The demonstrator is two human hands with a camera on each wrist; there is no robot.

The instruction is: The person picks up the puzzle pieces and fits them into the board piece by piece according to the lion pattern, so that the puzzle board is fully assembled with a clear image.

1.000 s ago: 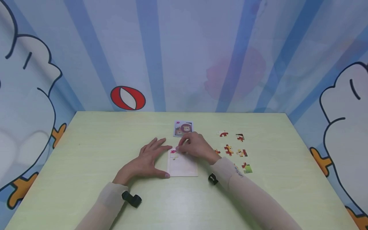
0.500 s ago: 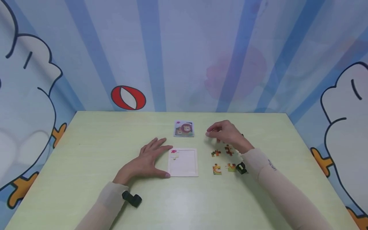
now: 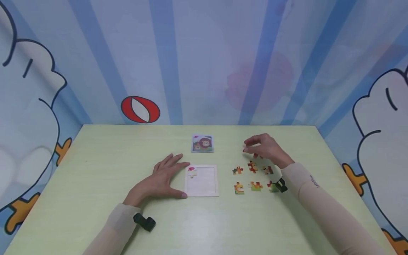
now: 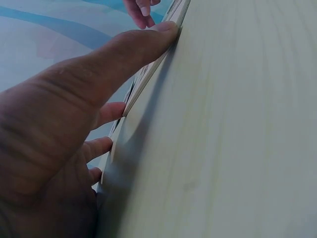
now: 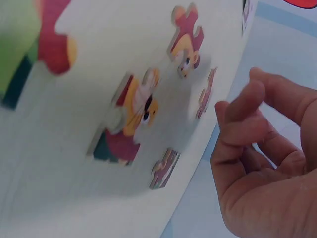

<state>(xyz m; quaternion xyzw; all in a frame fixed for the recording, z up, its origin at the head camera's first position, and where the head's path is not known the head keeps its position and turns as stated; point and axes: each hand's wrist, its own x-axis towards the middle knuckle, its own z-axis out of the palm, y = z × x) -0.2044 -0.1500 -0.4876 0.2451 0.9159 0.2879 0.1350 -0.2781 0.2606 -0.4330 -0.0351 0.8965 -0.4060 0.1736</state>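
Note:
The white puzzle frame [image 3: 201, 196] lies flat on the table, with one pink-marked puzzle piece [image 3: 192, 172] in its far left corner. My left hand [image 3: 159, 181] is spread along the frame's left side, thumb and index fingertip touching its edge; the left wrist view shows the thumb [image 4: 163, 27] at that edge. Over the far loose pieces hovers my right hand [image 3: 262, 147], its fingers bent and nothing seen between them. Below it in the right wrist view lie a thin-looking red piece [image 5: 206, 93] and a second piece [image 5: 165, 168], both on the table.
Several loose puzzle pieces, among them an orange one [image 3: 239, 188] and a lion-coloured one [image 3: 253, 166], lie in rows right of the frame. A lion picture card [image 3: 202, 143] lies behind it. A blue striped curtain [image 3: 204, 63] hangs behind the table.
My right hand has left the frame's far left corner and moved right to the loose pieces, where it hovers now. The left hand stays at the frame's edge.

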